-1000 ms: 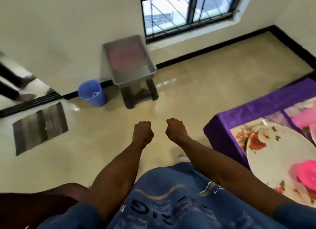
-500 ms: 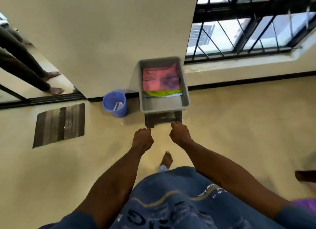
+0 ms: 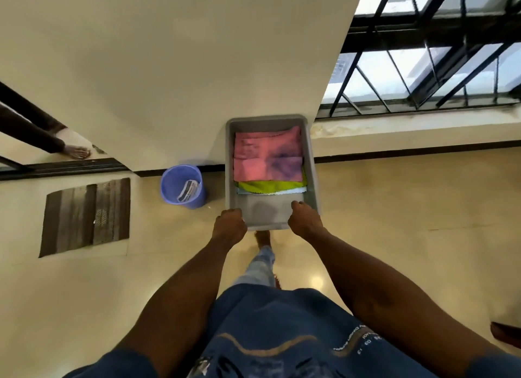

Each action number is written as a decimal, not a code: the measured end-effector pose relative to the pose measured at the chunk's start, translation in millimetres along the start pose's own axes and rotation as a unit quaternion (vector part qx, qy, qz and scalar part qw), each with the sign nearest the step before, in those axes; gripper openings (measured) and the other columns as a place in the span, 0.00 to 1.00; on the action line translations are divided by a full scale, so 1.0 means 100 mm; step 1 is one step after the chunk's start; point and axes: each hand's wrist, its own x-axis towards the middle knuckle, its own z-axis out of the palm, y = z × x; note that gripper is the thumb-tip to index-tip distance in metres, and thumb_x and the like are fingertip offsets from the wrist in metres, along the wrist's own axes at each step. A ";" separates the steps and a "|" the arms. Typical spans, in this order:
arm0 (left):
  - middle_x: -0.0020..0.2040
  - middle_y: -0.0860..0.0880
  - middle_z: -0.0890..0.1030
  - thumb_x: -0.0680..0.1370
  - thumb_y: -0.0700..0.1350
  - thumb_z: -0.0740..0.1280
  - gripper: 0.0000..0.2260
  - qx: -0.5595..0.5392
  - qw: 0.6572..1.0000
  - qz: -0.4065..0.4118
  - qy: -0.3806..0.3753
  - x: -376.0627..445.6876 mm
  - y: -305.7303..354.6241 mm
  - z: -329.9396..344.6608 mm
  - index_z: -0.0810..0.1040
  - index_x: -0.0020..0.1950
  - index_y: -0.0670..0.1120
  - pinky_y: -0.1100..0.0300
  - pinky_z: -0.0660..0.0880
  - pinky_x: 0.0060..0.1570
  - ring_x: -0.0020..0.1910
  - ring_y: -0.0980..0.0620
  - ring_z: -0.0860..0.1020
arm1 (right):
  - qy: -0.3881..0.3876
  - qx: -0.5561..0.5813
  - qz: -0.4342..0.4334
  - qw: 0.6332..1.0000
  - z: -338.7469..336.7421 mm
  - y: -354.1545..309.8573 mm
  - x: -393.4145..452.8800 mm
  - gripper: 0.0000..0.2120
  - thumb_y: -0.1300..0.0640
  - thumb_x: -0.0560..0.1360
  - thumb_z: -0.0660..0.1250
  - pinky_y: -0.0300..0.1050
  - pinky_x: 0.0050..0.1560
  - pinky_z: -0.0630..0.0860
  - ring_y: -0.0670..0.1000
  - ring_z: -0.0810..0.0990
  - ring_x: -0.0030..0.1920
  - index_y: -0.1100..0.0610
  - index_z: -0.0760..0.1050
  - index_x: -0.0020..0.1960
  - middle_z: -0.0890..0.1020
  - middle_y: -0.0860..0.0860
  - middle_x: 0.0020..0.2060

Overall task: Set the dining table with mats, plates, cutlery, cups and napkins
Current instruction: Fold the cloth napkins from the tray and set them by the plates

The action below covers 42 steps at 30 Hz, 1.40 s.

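A grey plastic tub (image 3: pixel 312 163) stands against the wall below the window. Inside it lie folded pink cloths (image 3: pixel 267 157) on top of a yellow-green cloth (image 3: pixel 270 186) and a white one (image 3: pixel 293 191); the tub's near part is bare. My left hand (image 3: pixel 229 227) is curled into a fist at the tub's near left corner. My right hand (image 3: pixel 305 219) is curled at the near right corner, knuckles over the rim. Neither hand shows anything inside it. Whether they touch the rim is unclear.
A blue bucket (image 3: pixel 183 186) holding a packet sits on the floor left of the tub. A striped brown doormat (image 3: pixel 86 216) lies further left. Another person's foot (image 3: pixel 74 147) is at a doorway on the left. A barred window (image 3: pixel 428 53) is at the upper right.
I have turned away from the purple-clothed table and walked up to the tub. It now sits right under my hands, which stayed curled throughout.
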 end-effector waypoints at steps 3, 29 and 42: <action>0.54 0.38 0.80 0.74 0.42 0.63 0.10 -0.027 0.999 -0.008 -0.027 0.50 0.05 -0.05 0.77 0.53 0.40 0.50 0.73 0.53 0.56 0.36 0.77 | -0.041 0.015 0.050 0.998 -0.11 0.06 0.42 0.15 0.63 0.75 0.59 0.51 0.53 0.73 0.63 0.77 0.58 0.63 0.69 0.62 0.77 0.61 0.59; 0.71 0.37 0.70 0.75 0.46 0.59 0.26 -0.144 0.972 -0.183 -0.044 2.67 0.05 0.37 0.65 0.74 0.44 0.43 0.73 0.59 0.65 0.33 0.72 | -0.092 0.015 0.098 0.991 0.20 0.48 2.74 0.22 0.67 0.75 0.59 0.54 0.57 0.74 0.65 0.77 0.60 0.64 0.66 0.70 0.69 0.63 0.69; 0.66 0.39 0.71 0.71 0.37 0.64 0.24 -0.010 0.999 -0.039 -0.033 2.85 -0.01 0.74 0.71 0.68 0.41 0.42 0.68 0.63 0.64 0.35 0.69 | -0.015 -0.101 -0.086 0.991 0.63 0.48 2.99 0.24 0.71 0.64 0.68 0.61 0.54 0.75 0.66 0.76 0.55 0.65 0.75 0.60 0.76 0.65 0.55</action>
